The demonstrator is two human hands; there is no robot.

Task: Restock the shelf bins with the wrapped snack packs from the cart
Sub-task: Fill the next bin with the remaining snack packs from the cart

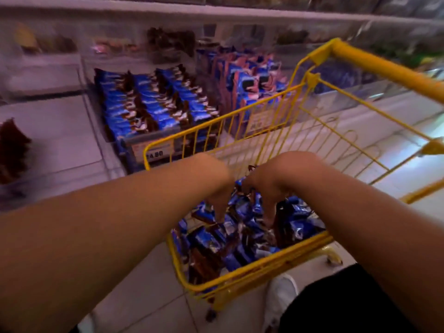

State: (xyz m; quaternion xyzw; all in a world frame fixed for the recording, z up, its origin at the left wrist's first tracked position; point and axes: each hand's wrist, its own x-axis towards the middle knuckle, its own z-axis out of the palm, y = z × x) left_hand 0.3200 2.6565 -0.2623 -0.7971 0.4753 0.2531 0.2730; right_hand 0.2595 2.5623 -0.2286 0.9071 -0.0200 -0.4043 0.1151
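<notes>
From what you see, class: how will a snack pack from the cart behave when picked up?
A snack pack probably feels light and crinkly, since its wrapper looks thin and creased. The glossy film may be slippery. Heaped loosely in the cart, neighbours will likely slide as one is lifted.

Cart top: the yellow cart (240, 282) is open above, so both hands reach down into it unhindered.
Cart floor: a loose heap of blue snack packs (216, 241) covers it; the left hand (217, 188) and right hand (266, 186) are both down among them.
Cart walls: wire sides ring the heap; the far wall (216, 140) stands between the hands and the shelf.
Handle: the thick yellow handle (384, 66) bars the upper right.
Left bin: the clear bin (153, 150) is packed with rows of blue packs (153, 104).
Next bin: upright blue packs (242, 78) fill it.
Far left: bare shelf surface (48, 131) lies open beside a dark packet (12, 150).
</notes>
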